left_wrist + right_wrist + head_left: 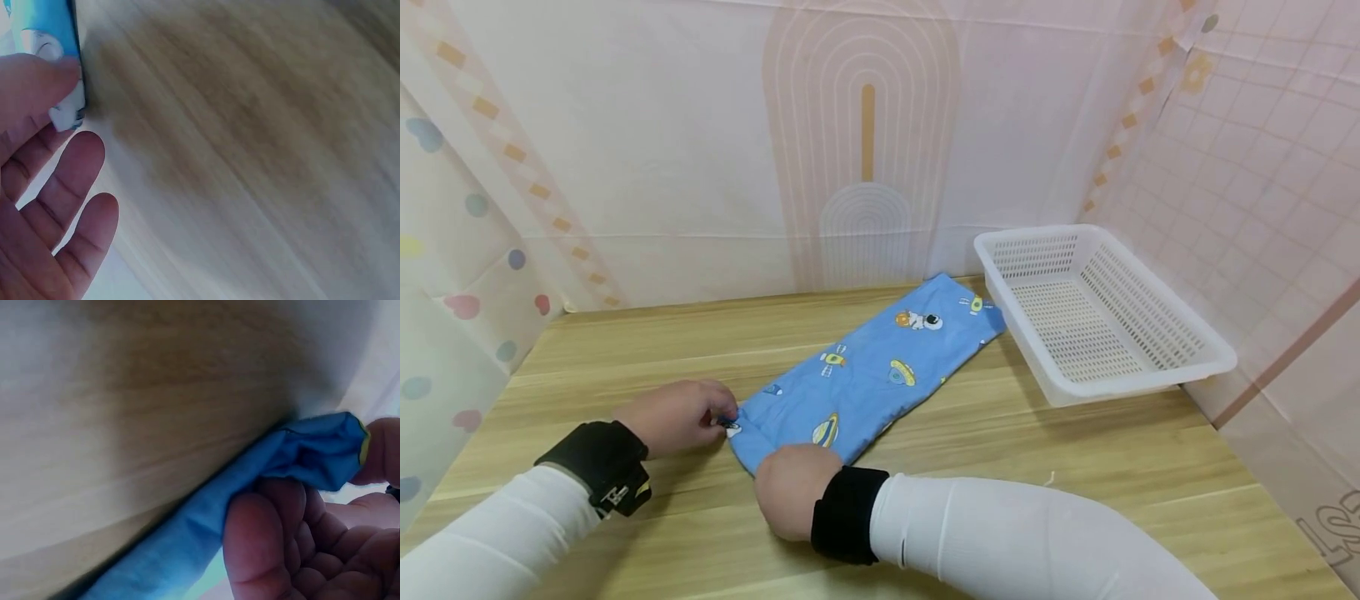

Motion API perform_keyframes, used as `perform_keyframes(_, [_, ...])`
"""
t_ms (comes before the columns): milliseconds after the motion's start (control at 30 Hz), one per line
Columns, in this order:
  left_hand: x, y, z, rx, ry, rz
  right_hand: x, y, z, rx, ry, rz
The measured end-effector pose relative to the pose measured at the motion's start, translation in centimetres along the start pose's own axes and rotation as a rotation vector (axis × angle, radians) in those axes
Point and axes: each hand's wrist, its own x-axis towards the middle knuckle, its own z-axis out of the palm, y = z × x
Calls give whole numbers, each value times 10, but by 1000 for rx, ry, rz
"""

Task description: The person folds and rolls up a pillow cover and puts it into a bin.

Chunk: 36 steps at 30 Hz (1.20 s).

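Observation:
A blue cloth (865, 358) with a space print of astronauts, planets and satellites lies folded in a long strip, slanting across the wooden table. My left hand (681, 417) pinches the left corner of its near end. In the left wrist view the thumb (44, 81) lies over the printed fabric, while two other fingers stand apart from it. At the near end's other corner, my right hand (796, 487) grips the cloth. The right wrist view shows the folded blue edge (312, 450) between the thumb and the curled fingers (253, 544).
A white perforated plastic basket (1067, 325) stands at the back right, beside the far end of the cloth. Printed pastel sheets (685, 150) cover the walls behind and at both sides of the wooden table (1075, 450).

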Motion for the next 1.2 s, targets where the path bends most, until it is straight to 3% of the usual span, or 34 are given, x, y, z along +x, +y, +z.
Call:
perform_keyframes(200, [1, 3, 0, 58, 37, 25, -1, 1, 2, 84, 7, 39])
perform_keyframes(367, [3, 4, -1, 64, 23, 17, -1, 4, 1, 82, 23, 20])
perform_keyframes(567, [5, 3, 2, 62, 30, 12, -2, 10, -2, 125, -12, 13])
perform_keyframes(800, [10, 1, 6, -46, 29, -116, -3, 19, -5, 298, -48, 60])
perform_keyframes(1000, [16, 2, 6, -166, 59, -148, -3, 26, -3, 329, -47, 61])
perform_keyframes(1200, [23, 4, 6, -247, 84, -211, 0, 33, -4, 427, -86, 127])
